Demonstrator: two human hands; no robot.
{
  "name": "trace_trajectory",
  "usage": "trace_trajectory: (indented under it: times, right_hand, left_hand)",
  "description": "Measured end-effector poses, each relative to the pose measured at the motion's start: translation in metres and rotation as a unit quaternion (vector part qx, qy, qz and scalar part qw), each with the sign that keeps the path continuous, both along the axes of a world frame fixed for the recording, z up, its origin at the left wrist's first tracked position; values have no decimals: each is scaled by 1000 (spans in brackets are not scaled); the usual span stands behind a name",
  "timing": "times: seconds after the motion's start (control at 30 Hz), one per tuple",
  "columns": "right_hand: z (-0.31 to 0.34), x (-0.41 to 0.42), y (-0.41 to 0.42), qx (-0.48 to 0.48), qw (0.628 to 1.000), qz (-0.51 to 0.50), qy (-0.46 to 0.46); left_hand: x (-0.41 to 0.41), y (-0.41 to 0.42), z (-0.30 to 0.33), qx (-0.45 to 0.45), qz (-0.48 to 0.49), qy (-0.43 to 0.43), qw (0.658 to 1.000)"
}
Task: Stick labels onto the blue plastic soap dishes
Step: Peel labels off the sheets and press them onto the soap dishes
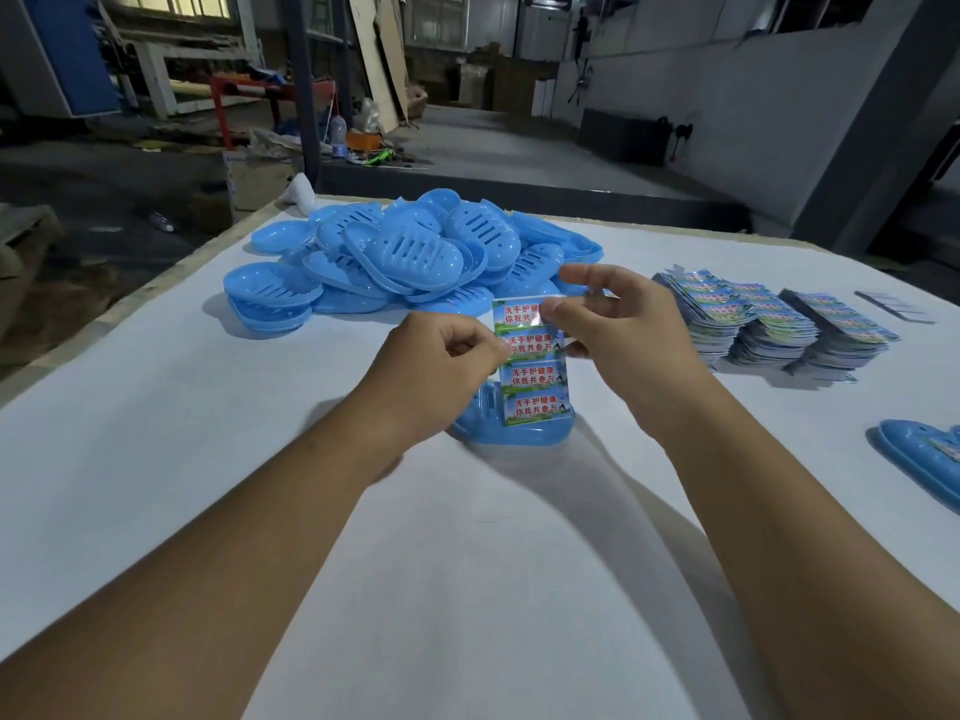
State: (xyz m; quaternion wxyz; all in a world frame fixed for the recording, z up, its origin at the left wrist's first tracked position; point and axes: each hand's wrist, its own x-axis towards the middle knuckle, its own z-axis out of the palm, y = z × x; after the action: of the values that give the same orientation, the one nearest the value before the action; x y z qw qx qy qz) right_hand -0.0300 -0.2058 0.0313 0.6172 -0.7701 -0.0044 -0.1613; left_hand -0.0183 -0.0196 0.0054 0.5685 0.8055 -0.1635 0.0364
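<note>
A sheet of labels [532, 376] with red Chinese text on green and blue hangs upright in front of me. My left hand [436, 366] pinches its left edge. My right hand [618, 324] pinches the top label at its right end with thumb and fingers. Below the sheet one blue soap dish [519, 433] lies on the white table [467, 563], partly hidden by the sheet and my left hand. A big heap of blue soap dishes [415, 252] lies at the back of the table.
Three stacks of label sheets [769, 324] stand at the right. Another blue dish [924, 459] lies at the right edge. A thin grey strip [893, 306] lies at the far right. Behind the table is a workshop floor with clutter.
</note>
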Motion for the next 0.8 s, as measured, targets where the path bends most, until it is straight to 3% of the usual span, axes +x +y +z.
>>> trace_trajectory:
  times: [0.2, 0.5, 0.6, 0.8]
  right_hand:
    - [1, 1, -3, 1, 1000, -9, 22]
    - [1, -1, 1, 2, 1000, -9, 20]
    - [-1, -2, 3, -59, 998, -12, -9]
    - [-1, -8, 10, -63, 996, 60, -13]
  left_hand:
    - [6, 3, 7, -44, 72, -15, 996]
    - [6, 2, 6, -36, 52, -39, 997]
    - [6, 1, 5, -44, 38, -46, 997]
    - [4, 0, 4, -38, 21, -72, 996]
